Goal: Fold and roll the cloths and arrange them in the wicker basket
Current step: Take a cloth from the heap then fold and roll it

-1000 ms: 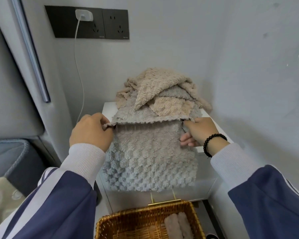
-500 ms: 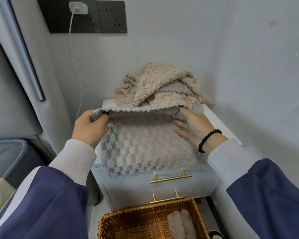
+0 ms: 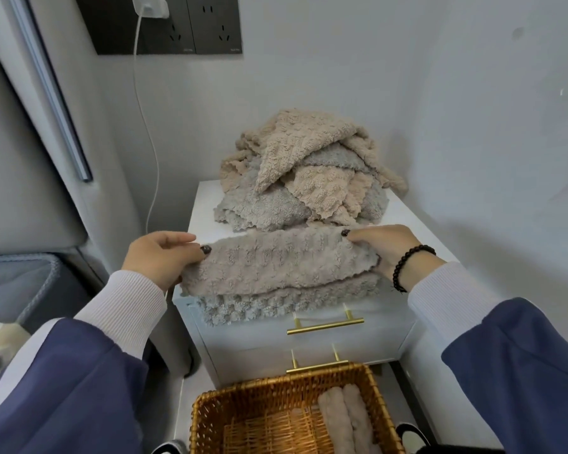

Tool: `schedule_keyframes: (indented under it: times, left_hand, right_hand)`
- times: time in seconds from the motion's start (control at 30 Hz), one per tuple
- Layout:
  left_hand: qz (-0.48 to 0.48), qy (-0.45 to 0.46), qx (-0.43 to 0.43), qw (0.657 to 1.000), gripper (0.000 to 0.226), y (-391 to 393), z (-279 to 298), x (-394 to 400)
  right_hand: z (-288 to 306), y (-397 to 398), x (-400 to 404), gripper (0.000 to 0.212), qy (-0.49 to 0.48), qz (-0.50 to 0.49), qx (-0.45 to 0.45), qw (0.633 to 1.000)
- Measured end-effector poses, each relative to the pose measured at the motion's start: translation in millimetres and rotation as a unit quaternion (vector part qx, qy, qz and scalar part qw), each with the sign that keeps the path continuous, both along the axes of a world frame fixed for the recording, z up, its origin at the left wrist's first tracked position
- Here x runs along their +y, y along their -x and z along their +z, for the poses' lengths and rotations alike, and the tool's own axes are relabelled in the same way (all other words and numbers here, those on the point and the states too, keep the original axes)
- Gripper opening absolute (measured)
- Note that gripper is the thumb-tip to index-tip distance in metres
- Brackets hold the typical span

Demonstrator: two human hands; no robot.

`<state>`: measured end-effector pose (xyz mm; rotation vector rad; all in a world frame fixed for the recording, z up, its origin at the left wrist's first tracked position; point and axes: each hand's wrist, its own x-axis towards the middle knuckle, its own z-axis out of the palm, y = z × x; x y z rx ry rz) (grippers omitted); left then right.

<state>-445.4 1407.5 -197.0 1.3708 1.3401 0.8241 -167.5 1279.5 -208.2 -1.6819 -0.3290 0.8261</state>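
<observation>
I see soft, even daylight, faint shadows on the wall (image 3: 473,158), wide-angle bending at the edges, slightly soft focus

Navy sleeves (image 3: 63,381), white ribbed cuffs (image 3: 125,306), beaded bracelet (image 3: 407,260)

- A folded grey cloth (image 3: 276,270) lies at the front edge of a white cabinet (image 3: 309,342) with two brass handles.
- The left hand (image 3: 159,255) pinches the cloth's left end; the right hand (image 3: 382,245), with a dark bead bracelet (image 3: 409,265) on its wrist, pinches the right end.
- Behind the cloth sits a loose pile (image 3: 309,172) of beige and grey cloths.
- Below the cabinet, a wicker basket (image 3: 266,388) holds two rolled beige cloths (image 3: 345,421) at its right side.
- A white charger (image 3: 150,6) is plugged into a black wall socket.
</observation>
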Motion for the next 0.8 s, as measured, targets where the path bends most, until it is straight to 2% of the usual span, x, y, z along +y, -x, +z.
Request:
schedule_keyframes:
  times: [0.03,0.07,0.13,0.17,0.2,0.27,0.3,0.33,0.4,0.5,0.53,0.6,0.7,0.8]
  left_hand:
    - [-0.007,0.028,-0.001,1.0,0.032,1,-3,2]
    - [-0.015,0.06,-0.001,0.998,0.038,2,-5,4]
    - [-0.034,0.107,0.017,0.994,0.04,4,-7,6]
    - [-0.037,0.12,0.028,0.992,0.038,4,-9,7]
    - [-0.036,0.129,0.034,0.99,0.039,3,-10,8]
    - [-0.036,0.146,0.04,0.988,0.045,1,-11,7]
    - [-0.037,0.15,0.044,0.987,0.048,0,-13,8]
    - [-0.04,0.151,0.051,0.986,0.05,-1,-15,9]
    - [-0.042,0.125,0.077,0.988,0.051,-5,-18,10]
    - [-0.086,0.048,0.145,0.985,0.062,-11,-18,11]
    - [-0.095,0.026,0.151,0.984,0.069,-14,-16,10]
    - [-0.107,-0.011,0.135,0.985,0.076,-19,-12,6]
    - [-0.103,-0.053,0.072,0.991,0.069,-25,-11,5]
    - [-0.083,-0.105,0.019,0.991,0.055,-32,-9,2]
  right_hand:
    - [-1,-1,-2,0.055,0.011,0.012,0.005,1.0]
    - [0,1,-4,0.056,0.022,0.023,0.013,0.999]
    - [4,4,-5,0.039,0.039,0.051,0.03,0.997]
    - [5,6,-4,0.04,0.043,0.065,0.038,0.996]
    - [7,8,-5,0.053,0.055,0.078,0.039,0.995]
    - [-6,-2,3,0.095,0.058,0.092,0.033,0.993]
    - [-15,-11,8,0.106,0.051,0.098,0.028,0.993]
    - [-23,-18,11,0.107,0.046,0.095,0.022,0.994]
    - [-12,-6,8,0.093,0.048,0.079,-0.021,0.995]
    - [-7,-4,7,0.057,0.015,0.088,-0.035,0.995]
    - [-2,0,5,0.059,0.01,0.094,-0.036,0.995]
    - [1,0,6,0.065,-0.009,0.092,-0.043,0.995]
    - [0,-5,7,0.031,-0.036,0.098,-0.062,0.993]
    - [0,-8,7,0.03,-0.066,0.114,-0.06,0.989]
